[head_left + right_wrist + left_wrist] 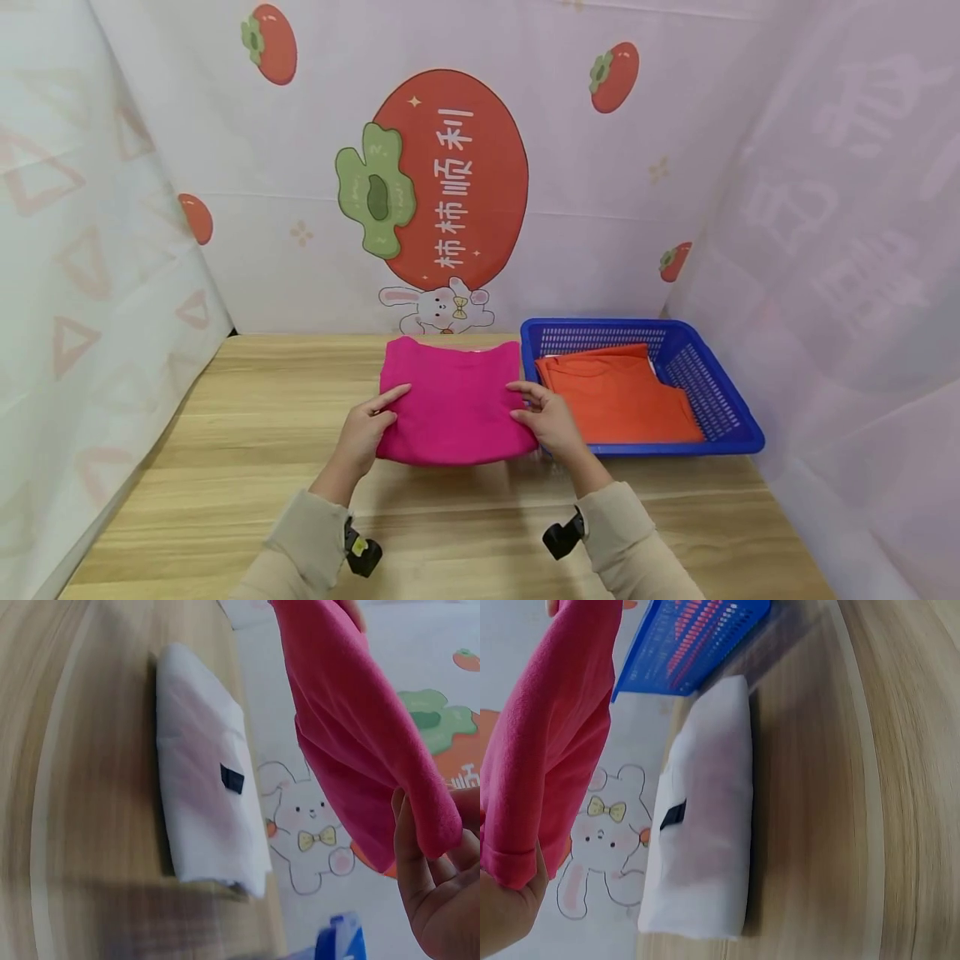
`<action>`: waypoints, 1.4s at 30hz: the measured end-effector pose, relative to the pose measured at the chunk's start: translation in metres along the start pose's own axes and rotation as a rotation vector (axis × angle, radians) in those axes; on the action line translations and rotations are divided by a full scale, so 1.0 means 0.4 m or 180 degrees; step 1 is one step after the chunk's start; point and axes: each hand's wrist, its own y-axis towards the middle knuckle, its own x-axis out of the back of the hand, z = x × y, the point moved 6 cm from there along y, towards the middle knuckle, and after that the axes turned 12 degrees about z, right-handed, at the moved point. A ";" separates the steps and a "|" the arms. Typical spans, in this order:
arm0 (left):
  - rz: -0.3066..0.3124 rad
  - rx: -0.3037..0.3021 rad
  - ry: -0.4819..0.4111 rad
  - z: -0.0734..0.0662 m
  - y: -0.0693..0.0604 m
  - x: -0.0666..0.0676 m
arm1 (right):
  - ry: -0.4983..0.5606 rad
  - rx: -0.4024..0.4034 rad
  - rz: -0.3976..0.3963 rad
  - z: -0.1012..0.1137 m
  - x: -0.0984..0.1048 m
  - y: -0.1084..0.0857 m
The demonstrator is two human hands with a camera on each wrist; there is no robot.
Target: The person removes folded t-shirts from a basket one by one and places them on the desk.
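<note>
A folded magenta cloth [456, 404] is held up above the table by both hands. The left hand [365, 432] pinches its left side and the right hand [553, 421] its right side, thumbs on the near face. From the side, the left hand [508, 911] and right hand [442, 889] grip the ends of the magenta cloth [551, 735], which hangs in the air. Under it a folded white cloth [712, 817] with a small dark tag lies on the table; the magenta cloth almost wholly hides it in the head view.
A blue basket [731, 417] stands on the right of the wooden table [262, 433], holding folded orange cloth [618, 400]. A printed curtain [585, 208] hangs behind the table and along both sides.
</note>
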 end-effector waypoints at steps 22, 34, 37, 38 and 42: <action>-0.0316 0.0389 0.0665 0.017 -0.041 0.218 | -0.0116 0.0096 0.0455 -0.022 -0.212 0.129; -0.0422 0.0579 0.0882 0.012 -0.050 0.303 | -0.0324 0.0250 0.0608 -0.026 -0.290 0.189; -0.0372 0.0614 0.1022 -0.001 -0.045 0.318 | -0.0500 0.0187 0.0586 -0.024 -0.305 0.205; -0.0356 0.0613 0.1064 -0.006 -0.043 0.322 | -0.0547 0.0158 0.0573 -0.022 -0.310 0.209; -0.0338 0.0634 0.1162 -0.022 -0.038 0.344 | -0.0604 -0.0040 0.0537 -0.012 -0.331 0.224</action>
